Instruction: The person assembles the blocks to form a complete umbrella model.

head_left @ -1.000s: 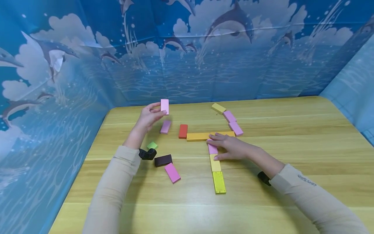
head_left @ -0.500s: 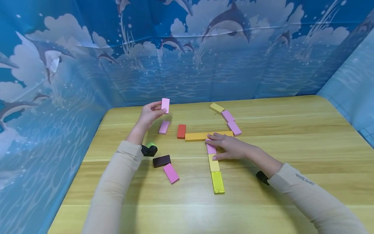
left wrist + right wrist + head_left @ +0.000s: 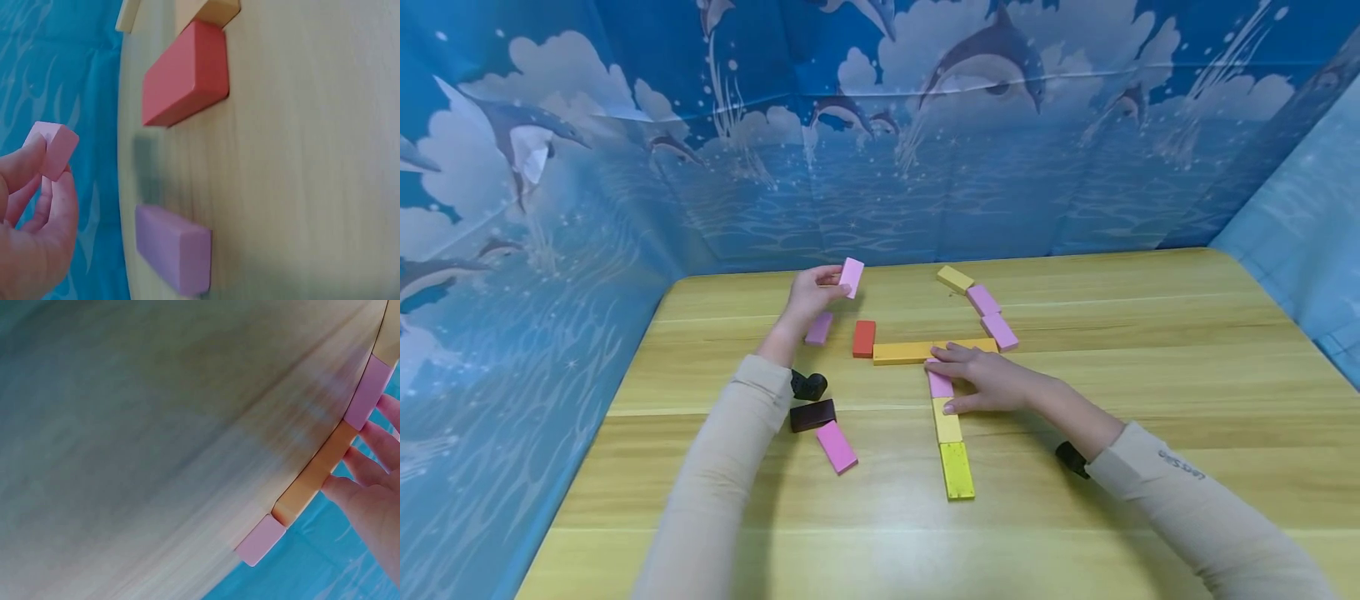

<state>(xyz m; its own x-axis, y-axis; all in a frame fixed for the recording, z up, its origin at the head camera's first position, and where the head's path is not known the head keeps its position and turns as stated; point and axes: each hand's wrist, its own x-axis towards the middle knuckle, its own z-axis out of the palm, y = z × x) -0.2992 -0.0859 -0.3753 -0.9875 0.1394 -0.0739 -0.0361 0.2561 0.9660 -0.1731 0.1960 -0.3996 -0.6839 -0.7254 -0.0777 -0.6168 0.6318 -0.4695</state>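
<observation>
Simply a pale pink rectangular block (image 3: 851, 277), tilted, in the left hand (image 3: 811, 296).

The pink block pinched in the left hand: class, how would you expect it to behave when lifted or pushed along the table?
The pink block looks rigid, keeping its sharp-edged slab shape in the left hand. It is probably light, since fingertips alone hold it up. With flat faces, it should slide rather than roll on the table, though stood on end it might tip.
</observation>
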